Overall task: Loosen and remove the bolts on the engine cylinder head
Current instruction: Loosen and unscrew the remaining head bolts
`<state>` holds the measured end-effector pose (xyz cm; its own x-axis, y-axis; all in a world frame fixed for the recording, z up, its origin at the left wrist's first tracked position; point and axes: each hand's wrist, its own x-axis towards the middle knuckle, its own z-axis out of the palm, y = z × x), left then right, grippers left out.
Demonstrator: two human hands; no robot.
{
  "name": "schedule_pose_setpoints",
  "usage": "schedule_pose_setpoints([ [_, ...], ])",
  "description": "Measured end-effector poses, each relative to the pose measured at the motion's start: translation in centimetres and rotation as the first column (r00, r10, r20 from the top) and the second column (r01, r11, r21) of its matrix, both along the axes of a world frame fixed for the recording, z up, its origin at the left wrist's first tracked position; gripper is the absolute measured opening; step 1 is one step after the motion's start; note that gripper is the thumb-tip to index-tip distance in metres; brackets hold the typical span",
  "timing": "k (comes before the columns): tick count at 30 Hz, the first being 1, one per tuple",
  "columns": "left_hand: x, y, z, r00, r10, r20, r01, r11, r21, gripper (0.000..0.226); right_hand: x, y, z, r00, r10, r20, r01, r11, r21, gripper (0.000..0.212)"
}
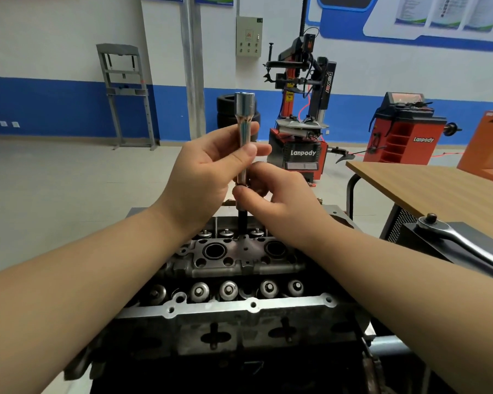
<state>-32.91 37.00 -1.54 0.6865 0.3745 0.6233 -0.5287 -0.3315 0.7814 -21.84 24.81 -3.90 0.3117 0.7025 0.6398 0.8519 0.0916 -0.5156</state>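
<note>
The engine cylinder head fills the lower middle of the view, with valve springs in rows and round bores on top. My left hand grips a long chrome socket extension, held upright above the head. Just below it, my right hand pinches the top of a long dark bolt. The bolt's shank rises out of the head's far side. Its head is hidden by my fingers and the tool's lower end.
A chrome ratchet handle lies on a black box at the right. Behind it stands a wooden table. A red tyre changer, a red wheel balancer and stacked tyres stand farther back on the floor.
</note>
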Motion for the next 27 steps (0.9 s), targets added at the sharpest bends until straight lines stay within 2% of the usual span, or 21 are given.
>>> schedule_pose_setpoints([
  [4,0.14,-0.19,-0.21,0.990,0.137,0.041,-0.140,0.986,0.090,0.031,0.15,0.02,-0.02,0.997,-0.027,0.071,0.022,0.998,0.061,0.016],
  [5,0.13,-0.22,-0.20,0.989,0.138,0.044,-0.142,0.986,0.085,0.032,0.11,0.01,-0.12,0.992,-0.062,0.109,0.054,0.996,0.074,0.016],
  [7,0.15,-0.16,-0.13,0.994,0.097,0.049,-0.100,0.994,0.048,0.026,-0.04,0.11,-0.21,0.972,-0.153,0.178,0.140,0.987,0.083,0.029],
  [11,-0.08,0.13,-0.20,0.998,0.050,0.029,-0.051,0.997,0.055,0.025,0.00,0.16,-0.07,0.993,-0.100,0.059,0.101,0.995,-0.001,0.028],
  [14,-0.16,0.03,-0.19,0.989,0.135,0.058,-0.142,0.981,0.134,0.023,0.04,0.01,0.09,0.998,-0.060,0.019,0.061,0.998,-0.030,0.027],
  [18,-0.11,-0.12,-0.12,0.974,0.216,0.063,-0.223,0.964,0.144,0.028,0.06,0.10,0.22,0.998,-0.053,0.017,0.053,0.998,0.022,0.045],
  [20,0.02,-0.06,-0.10,0.978,0.204,0.050,-0.209,0.969,0.131,0.030,0.10,0.10,0.17,0.998,-0.038,0.045,0.036,0.998,0.043,0.035],
  [23,0.09,-0.10,-0.14,0.997,0.081,0.007,-0.081,0.994,0.072,0.025,0.46,0.05,-0.11,0.999,0.005,0.048,-0.006,1.000,0.029,0.016],
  [25,-0.04,-0.16,-0.10,0.999,0.047,-0.012,-0.047,0.998,0.050,0.027,0.65,0.02,-0.12,1.000,0.026,0.009,-0.026,1.000,0.013,0.014],
  [27,-0.07,-0.10,-0.06,0.996,0.087,0.011,-0.087,0.993,0.075,0.024,0.64,0.15,-0.06,1.000,0.028,-0.012,-0.028,1.000,0.012,0.017],
])
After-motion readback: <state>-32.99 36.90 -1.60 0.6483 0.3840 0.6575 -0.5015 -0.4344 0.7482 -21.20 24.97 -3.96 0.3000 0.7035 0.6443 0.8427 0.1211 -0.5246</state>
